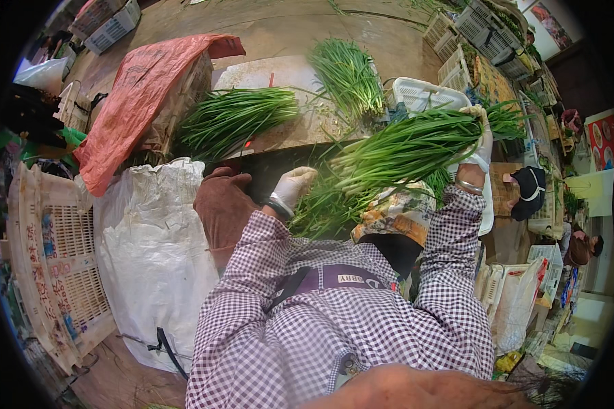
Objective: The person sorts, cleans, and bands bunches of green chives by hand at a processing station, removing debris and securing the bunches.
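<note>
My right hand (pixel 481 135), in a pale glove, grips a bunch of green leafy stalks, like Chinese chives (pixel 409 148), by its leafy end; the pale stem ends point left. My left hand (pixel 294 189), also gloved, is at the left of loose green leaves (pixel 327 209) over my lap, its fingers curled; whether it pinches any leaves I cannot tell. On the low board (pixel 250 74) in front of me lie a dark green bunch (pixel 240 117) at the left and a bunch with pale stem ends (pixel 345 76) towards the right.
A red plastic sack (pixel 143 87) drapes over a crate at the left, near a white woven sack (pixel 153 245) and a plastic crate (pixel 66 260). A white plastic basket (pixel 427 94) stands beyond my right hand. More crates (pixel 491 33) and people are farther right.
</note>
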The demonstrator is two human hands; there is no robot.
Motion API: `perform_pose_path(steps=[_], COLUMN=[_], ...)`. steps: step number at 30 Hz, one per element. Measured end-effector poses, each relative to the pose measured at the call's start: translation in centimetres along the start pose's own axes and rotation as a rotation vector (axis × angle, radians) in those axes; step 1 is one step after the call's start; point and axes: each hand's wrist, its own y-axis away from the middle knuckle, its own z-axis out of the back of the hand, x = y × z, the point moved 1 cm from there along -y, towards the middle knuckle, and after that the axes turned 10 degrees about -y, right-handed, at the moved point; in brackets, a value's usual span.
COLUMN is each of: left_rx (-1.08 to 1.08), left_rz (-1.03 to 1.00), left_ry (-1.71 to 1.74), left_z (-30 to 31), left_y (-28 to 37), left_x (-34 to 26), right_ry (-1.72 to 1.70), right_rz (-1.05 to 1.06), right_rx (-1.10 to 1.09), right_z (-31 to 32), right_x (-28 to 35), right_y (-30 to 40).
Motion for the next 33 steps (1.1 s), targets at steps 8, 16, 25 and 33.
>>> perform_pose_path(steps=[8,16,25,33], left_rx=[-0.072,-0.014,-0.263,0.437], left_rz=[-0.095,0.098,0.139,-0.009], left_ry=[-0.116,0.256,-0.332,0.561], left_z=[-6.7,-8.7,-1.4,-7.7], left_y=[-0.2,-1.9,-2.7,-1.1], left_x=[-0.2,0.9,6.8,1.2], right_ry=[0.112,0.14,0.008,0.343], right_rz=[0.047,-0.007,0.011,0.168], right_rx=[0.001,0.002,0.189,-0.274], right_z=[-0.2,0.0,-4.1,2.6], right_x=[-2.6,-5.1,-2.4,-1.4], right_y=[-0.3,0.4,2.0,-0.9])
